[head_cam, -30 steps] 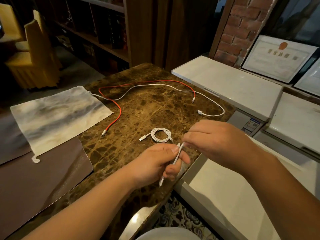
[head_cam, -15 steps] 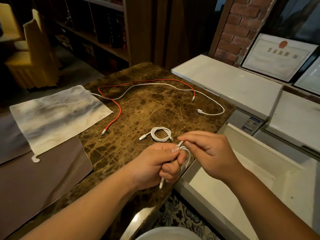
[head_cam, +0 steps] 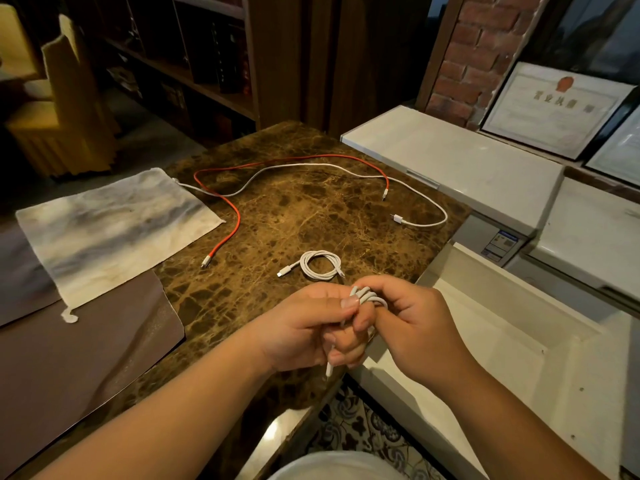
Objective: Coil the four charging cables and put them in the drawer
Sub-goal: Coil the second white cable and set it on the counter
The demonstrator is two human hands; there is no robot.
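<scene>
My left hand (head_cam: 308, 327) grips a white cable (head_cam: 369, 296) wound in loops around its fingers, thumb pressing the loops; one plug end hangs below the hand. My right hand (head_cam: 412, 323) pinches the same loops from the right. Both hands hover over the near right corner of the marble table (head_cam: 311, 216). A coiled white cable (head_cam: 320, 265) lies on the table just beyond my hands. Farther back a red cable (head_cam: 235, 216) and a long white cable (head_cam: 420, 202) lie uncoiled, crossing each other. The white drawer (head_cam: 519, 341) stands open to the right.
A pale cloth (head_cam: 110, 230) and a brown leather mat (head_cam: 79, 358) cover the table's left side. White cabinets (head_cam: 450, 161) and framed certificates (head_cam: 554, 109) sit at the right. Shelves and a yellow chair stand behind. Patterned floor shows below.
The straight stretch of white cable between my hands has been wound into loops around my left fingers. My right hand has come in close against the left.
</scene>
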